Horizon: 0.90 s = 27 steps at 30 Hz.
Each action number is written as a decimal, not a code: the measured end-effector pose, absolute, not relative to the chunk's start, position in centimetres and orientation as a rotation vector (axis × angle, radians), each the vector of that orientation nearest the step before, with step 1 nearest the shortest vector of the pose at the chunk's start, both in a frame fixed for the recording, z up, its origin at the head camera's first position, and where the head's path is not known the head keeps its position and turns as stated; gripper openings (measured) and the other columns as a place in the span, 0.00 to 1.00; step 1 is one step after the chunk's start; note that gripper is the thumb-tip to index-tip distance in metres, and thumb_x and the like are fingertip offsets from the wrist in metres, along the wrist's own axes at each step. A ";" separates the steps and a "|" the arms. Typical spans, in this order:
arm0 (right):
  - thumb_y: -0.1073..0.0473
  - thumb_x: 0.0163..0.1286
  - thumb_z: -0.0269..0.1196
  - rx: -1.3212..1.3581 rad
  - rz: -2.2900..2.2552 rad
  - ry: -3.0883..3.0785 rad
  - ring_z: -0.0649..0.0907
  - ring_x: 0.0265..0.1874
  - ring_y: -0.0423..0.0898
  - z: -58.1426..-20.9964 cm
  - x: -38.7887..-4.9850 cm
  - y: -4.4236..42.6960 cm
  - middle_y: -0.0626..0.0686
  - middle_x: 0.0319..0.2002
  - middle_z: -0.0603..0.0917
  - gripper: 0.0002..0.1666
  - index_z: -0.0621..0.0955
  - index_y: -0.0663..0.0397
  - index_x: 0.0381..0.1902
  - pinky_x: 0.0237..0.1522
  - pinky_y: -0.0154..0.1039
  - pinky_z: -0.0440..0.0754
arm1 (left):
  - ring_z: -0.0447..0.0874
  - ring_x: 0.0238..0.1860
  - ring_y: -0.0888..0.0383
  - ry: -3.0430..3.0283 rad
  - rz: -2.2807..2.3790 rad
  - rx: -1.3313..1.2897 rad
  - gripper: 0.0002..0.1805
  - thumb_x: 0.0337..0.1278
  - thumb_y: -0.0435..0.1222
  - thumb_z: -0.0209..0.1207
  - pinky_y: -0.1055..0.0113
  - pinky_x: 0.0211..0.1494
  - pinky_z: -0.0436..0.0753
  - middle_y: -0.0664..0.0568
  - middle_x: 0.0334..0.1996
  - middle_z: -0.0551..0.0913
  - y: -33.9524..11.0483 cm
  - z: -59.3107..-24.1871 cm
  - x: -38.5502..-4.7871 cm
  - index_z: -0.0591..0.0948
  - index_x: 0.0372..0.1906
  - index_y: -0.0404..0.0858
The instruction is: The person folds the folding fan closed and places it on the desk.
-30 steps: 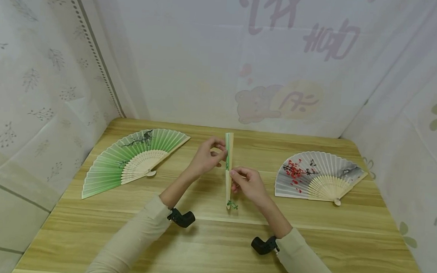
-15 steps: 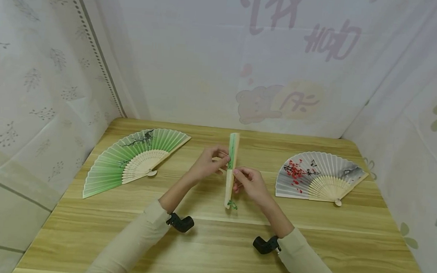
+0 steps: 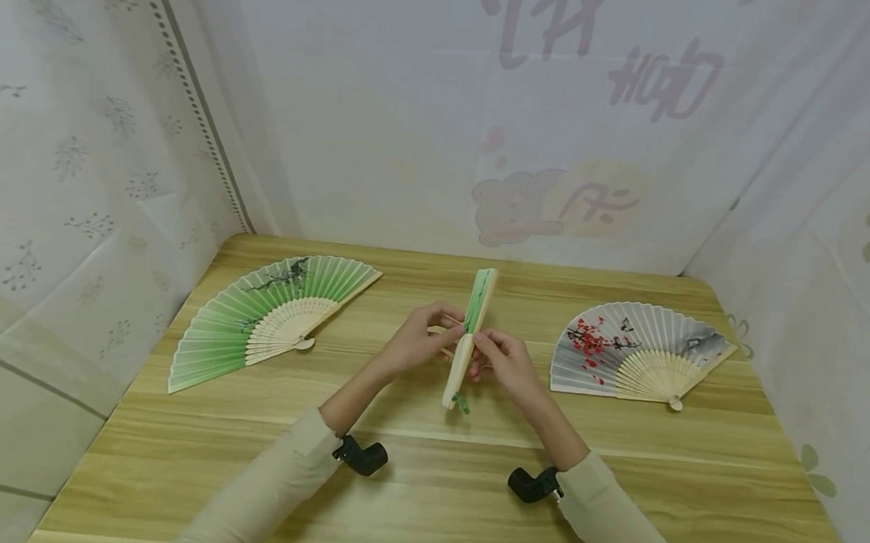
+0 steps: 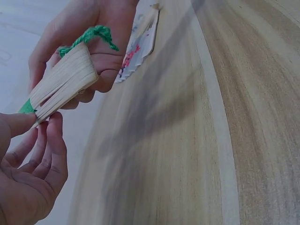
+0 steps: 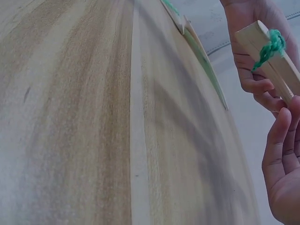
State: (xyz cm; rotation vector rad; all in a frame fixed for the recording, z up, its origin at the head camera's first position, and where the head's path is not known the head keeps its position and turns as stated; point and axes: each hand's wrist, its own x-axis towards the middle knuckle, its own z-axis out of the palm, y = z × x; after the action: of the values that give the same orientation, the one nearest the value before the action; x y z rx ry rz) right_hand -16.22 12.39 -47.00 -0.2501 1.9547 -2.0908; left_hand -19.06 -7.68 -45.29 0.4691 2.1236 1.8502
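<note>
A folded hand fan (image 3: 480,301), with green fabric on its upper part and pale bamboo ribs below, is held above the middle of the table, its top leaning right. My left hand (image 3: 417,343) pinches it near the middle between thumb and fingers. On the opposite side, my right hand (image 3: 507,367) pinches it at about the same height. A green cord (image 4: 91,38) hangs from its pivot end. In the left wrist view the bare ribs (image 4: 70,77) lie closely stacked, with narrow gaps. The right wrist view shows the fan's pivot end (image 5: 253,35) beside the cord.
A spread green fan (image 3: 210,341) with a dark branch print lies on the left of the wooden table (image 3: 421,503). On the right lies a spread grey-white fan (image 3: 644,330) with red blossoms. Printed cloth (image 3: 384,119) hangs behind the table and at both sides.
The folded fan has moved slightly right and tilted from nearly upright, its top swinging right. My left hand has slid down its edge to the middle. Both spread fans stay put.
</note>
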 end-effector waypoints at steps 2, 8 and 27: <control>0.56 0.83 0.54 -0.249 -2.082 1.964 0.82 0.26 0.45 -46.9 -16.2 12.3 0.56 0.33 0.77 0.18 0.78 0.69 0.44 0.32 0.39 0.84 | 0.87 0.38 0.49 2.121 1.858 0.451 0.14 0.73 0.30 0.58 0.42 0.42 0.85 0.39 0.47 0.82 -7.7 -45.2 -19.0 0.76 0.58 0.29; 0.57 0.82 0.55 -0.233 -2.054 2.013 0.82 0.27 0.46 -46.5 -16.5 12.1 0.57 0.33 0.78 0.17 0.79 0.70 0.44 0.31 0.38 0.84 | 0.87 0.38 0.48 2.108 1.892 0.382 0.15 0.73 0.30 0.59 0.40 0.44 0.84 0.39 0.47 0.81 -7.9 -45.1 -18.7 0.76 0.59 0.29; 0.58 0.79 0.61 -0.189 -2.000 2.062 0.84 0.30 0.47 -46.1 -17.4 12.3 0.62 0.37 0.82 0.17 0.81 0.70 0.50 0.35 0.38 0.85 | 0.87 0.34 0.51 2.116 1.990 0.311 0.15 0.69 0.29 0.62 0.40 0.44 0.85 0.40 0.45 0.80 -8.2 -45.4 -18.4 0.77 0.56 0.28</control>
State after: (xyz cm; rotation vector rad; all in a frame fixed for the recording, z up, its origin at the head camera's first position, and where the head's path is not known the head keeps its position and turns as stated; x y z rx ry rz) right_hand -17.37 12.35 -46.07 -0.1894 2.0623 -1.9999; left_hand -18.38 -8.19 -45.39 0.3107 2.1165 1.9902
